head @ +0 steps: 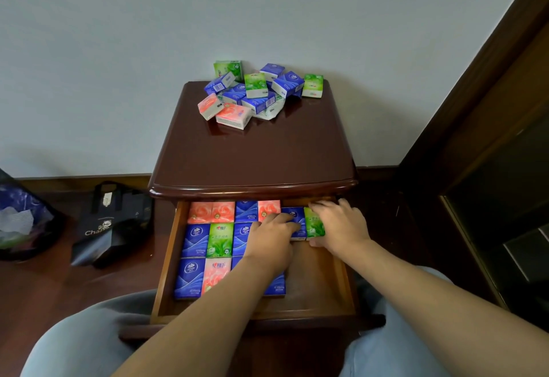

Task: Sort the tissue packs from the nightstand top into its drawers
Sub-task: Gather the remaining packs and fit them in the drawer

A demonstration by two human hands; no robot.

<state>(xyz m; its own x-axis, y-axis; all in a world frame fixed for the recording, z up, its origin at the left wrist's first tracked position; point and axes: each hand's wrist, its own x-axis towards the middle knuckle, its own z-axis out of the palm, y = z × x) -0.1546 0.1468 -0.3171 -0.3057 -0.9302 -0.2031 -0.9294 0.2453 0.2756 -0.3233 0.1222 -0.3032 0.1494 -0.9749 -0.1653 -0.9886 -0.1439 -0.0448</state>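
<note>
Both hands setting packs into the open drawer (166,261).

Nearest, the drawer holds rows of flat packs: about six blue, four pink and two green showing, some part-hidden by arms. The left hand (274,241) lies flat, fingers spread, on a blue pack (297,222); the right hand (338,225) curls loosely round a green pack (313,223) just beside it. Farther back, the nightstand (255,151) top carries a loose pile (255,91): roughly six blue, three green, two pink.
</note>
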